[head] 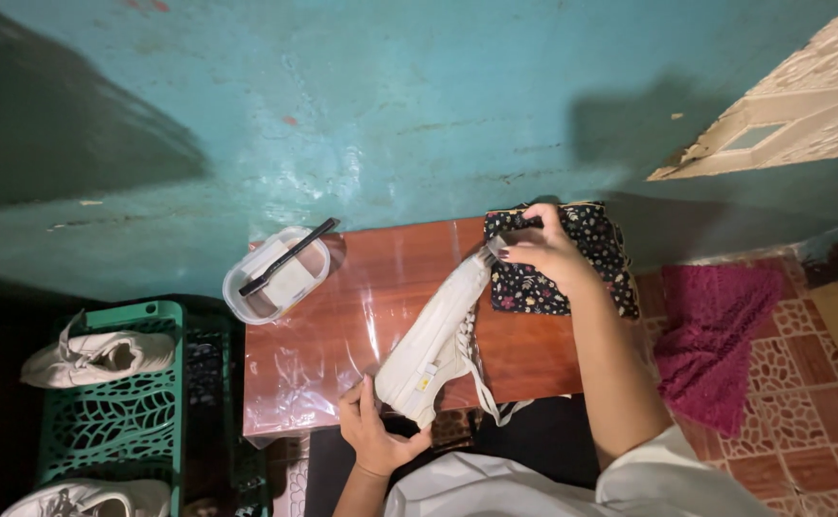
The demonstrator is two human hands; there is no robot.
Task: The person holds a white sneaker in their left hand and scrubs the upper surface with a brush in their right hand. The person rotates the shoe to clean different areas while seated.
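Sneaker (433,349) lay on its side across the tabletop (362,316), toe toward the wall. Left hand (373,436) gripped the heel end, fingers closed on it; right hand (543,251) pressed a dark floral cloth (534,287) against the toe, grip closed on the cloth. Judged mid-clean — upper looked pale and fairly clean, laces hanging loose off the edge; how much was left could not be told. A brush (290,257) rested across a clear tub (275,278) at the far left corner, untouched. Tabletop was red-brown wood under glossy plastic film. Two more pale sneakers (98,356) sat by a green crate (113,402) — wall teal and scuffed, floor patterned red tile, a magenta cloth (716,335) on it.
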